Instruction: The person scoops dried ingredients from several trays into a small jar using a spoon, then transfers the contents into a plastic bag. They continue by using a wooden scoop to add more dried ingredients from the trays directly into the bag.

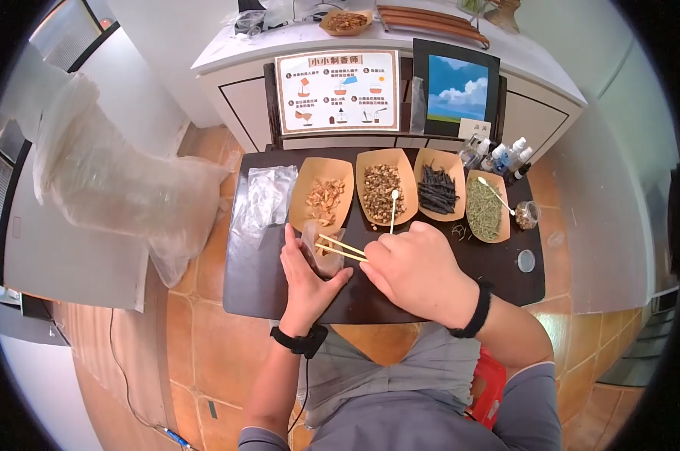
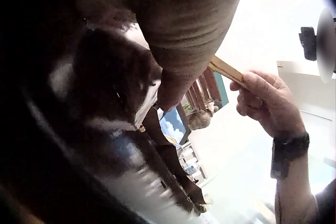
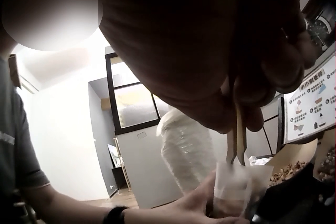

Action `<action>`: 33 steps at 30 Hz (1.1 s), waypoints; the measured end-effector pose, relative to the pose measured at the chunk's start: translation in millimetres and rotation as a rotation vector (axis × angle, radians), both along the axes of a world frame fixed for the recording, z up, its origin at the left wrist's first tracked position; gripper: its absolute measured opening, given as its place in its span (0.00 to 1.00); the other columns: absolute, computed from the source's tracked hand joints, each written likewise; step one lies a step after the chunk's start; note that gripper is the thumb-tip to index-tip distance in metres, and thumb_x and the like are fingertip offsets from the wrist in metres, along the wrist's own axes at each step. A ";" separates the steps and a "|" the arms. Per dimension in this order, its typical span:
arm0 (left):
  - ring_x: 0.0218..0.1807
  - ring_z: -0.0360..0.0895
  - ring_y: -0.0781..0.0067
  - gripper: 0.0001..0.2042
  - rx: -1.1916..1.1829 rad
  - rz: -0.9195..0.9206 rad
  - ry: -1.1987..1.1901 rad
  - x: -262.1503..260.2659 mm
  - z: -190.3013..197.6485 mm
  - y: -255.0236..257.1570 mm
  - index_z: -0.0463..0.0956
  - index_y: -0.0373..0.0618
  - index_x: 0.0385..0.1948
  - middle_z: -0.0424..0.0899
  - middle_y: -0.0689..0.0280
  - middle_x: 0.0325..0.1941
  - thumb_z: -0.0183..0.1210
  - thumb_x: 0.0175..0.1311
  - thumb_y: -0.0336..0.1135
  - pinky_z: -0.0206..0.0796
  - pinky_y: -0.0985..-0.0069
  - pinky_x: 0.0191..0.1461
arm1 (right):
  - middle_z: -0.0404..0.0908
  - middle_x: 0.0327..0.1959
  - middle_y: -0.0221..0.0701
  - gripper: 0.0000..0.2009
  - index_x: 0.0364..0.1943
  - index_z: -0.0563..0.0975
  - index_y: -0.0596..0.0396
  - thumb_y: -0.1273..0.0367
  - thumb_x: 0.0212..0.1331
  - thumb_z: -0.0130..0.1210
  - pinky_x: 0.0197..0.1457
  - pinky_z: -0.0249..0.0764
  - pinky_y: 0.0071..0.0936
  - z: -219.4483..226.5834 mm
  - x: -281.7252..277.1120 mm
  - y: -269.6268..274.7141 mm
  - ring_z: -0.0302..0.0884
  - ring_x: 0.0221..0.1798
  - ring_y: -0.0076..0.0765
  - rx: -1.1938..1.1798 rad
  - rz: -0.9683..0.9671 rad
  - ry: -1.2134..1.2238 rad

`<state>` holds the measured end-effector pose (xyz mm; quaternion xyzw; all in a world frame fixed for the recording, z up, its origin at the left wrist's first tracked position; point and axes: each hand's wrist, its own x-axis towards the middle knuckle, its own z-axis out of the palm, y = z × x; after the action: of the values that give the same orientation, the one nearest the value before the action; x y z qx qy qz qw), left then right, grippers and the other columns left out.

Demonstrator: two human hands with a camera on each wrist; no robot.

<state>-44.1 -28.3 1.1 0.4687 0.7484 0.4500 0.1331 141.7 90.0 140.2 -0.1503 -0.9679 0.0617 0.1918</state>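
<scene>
In the head view my left hand (image 1: 307,278) holds a small translucent bag (image 1: 331,263) upright between thumb and fingers. Orange-brown dried pieces show at its open mouth. My right hand (image 1: 419,263) grips slim wooden tweezers (image 1: 346,249), whose two tips reach over the mouth of the bag. In the right wrist view, the tweezers (image 3: 235,140) point down into the top of the bag (image 3: 233,190). A paper tray of orange-brown dried shreds (image 1: 325,197) stands just beyond the left hand. Close ahead of the right hand is a tray of brown chopped pieces (image 1: 383,188) with a small white spoon (image 1: 394,203).
Further right stand trays of dark sticks (image 1: 437,189) and green dried needles (image 1: 484,214), a small jar (image 1: 527,215), a round lid (image 1: 525,261) and several spray bottles (image 1: 509,154). Clear plastic bags (image 1: 268,197) lie on the dark table's left. An instruction sheet (image 1: 338,92) stands behind.
</scene>
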 end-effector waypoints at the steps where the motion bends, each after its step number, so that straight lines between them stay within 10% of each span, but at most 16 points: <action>1: 0.65 0.65 0.53 0.70 0.041 -0.018 0.064 -1.6 0.8 -0.2 0.36 0.36 0.85 0.65 0.53 0.64 0.87 0.44 0.34 0.65 0.60 0.70 | 0.77 0.24 0.28 0.11 0.28 0.77 0.48 0.64 0.64 0.67 0.36 0.71 0.38 1.0 -0.7 -4.0 0.80 0.27 0.39 0.020 -0.029 0.018; 18: 0.64 0.69 0.48 0.71 0.170 -0.036 0.130 -9.4 -14.7 -6.4 0.35 0.37 0.85 0.69 0.51 0.64 0.86 0.44 0.35 0.63 0.53 0.70 | 0.81 0.23 0.28 0.09 0.30 0.80 0.49 0.63 0.62 0.67 0.36 0.74 0.37 9.4 -18.2 -10.3 0.83 0.25 0.39 -0.084 0.129 -0.104; 33: 0.72 0.63 0.44 0.70 0.076 0.070 -0.083 -16.2 -5.7 -20.0 0.33 0.39 0.86 0.63 0.48 0.72 0.85 0.46 0.33 0.57 0.49 0.79 | 0.82 0.26 0.31 0.09 0.32 0.80 0.49 0.63 0.68 0.64 0.40 0.76 0.42 -4.8 -5.5 52.4 0.82 0.30 0.46 0.046 -0.174 -0.059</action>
<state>-60.3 -48.3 -4.6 0.4279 0.7404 0.5016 0.1305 136.3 142.4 135.4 -0.2312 -0.9575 0.0183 0.1713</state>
